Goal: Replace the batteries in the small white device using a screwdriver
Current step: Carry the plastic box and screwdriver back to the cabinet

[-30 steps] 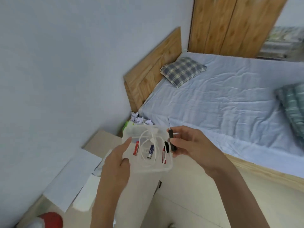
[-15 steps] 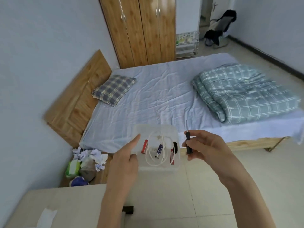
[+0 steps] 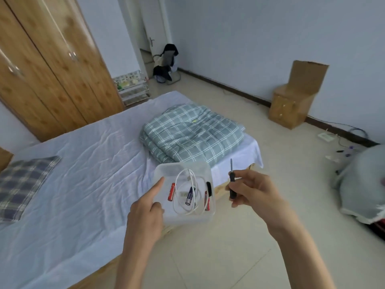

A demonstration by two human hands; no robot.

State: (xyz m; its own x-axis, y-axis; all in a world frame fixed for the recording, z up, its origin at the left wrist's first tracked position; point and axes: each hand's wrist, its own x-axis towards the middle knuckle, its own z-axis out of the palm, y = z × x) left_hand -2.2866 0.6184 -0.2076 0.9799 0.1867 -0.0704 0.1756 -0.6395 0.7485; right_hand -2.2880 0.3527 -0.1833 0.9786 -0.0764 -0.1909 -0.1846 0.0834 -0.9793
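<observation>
Presently, item by item. Right hand [image 3: 253,193]: fingers [image 3: 239,187] curled and pinching one small black-handled screwdriver [image 3: 231,180], held upright with its tip pointing up, just beside the tub and apart from it.

Left hand [image 3: 145,213]: fingers wrapped on the near left wall of one clear plastic tub [image 3: 184,217], forefinger [image 3: 155,186] laid straight along its side, thumb on the rim; the tub is carried in the air over the edge of the bed [image 3: 83,184].

Contents of the tub: batteries, three counted, namely two red [image 3: 171,191] and one blue [image 3: 189,196]; one white cable [image 3: 187,192], coiled; one small black piece at the right wall, too small to name. The small white device cannot be told apart for certain; a pale shape lies under the cable.

Change noted: over the last second the view has swung away from the wall and headboard to the open room, hands and load keeping the same grip. Judged meaning: the person is turning to carry the kit somewhere to work; no screw has yet been touched.

Surroundings: one folded checked quilt [image 3: 191,132], one checked pillow [image 3: 23,184], one wooden wardrobe [image 3: 48,65], one cardboard box [image 3: 298,97].
</observation>
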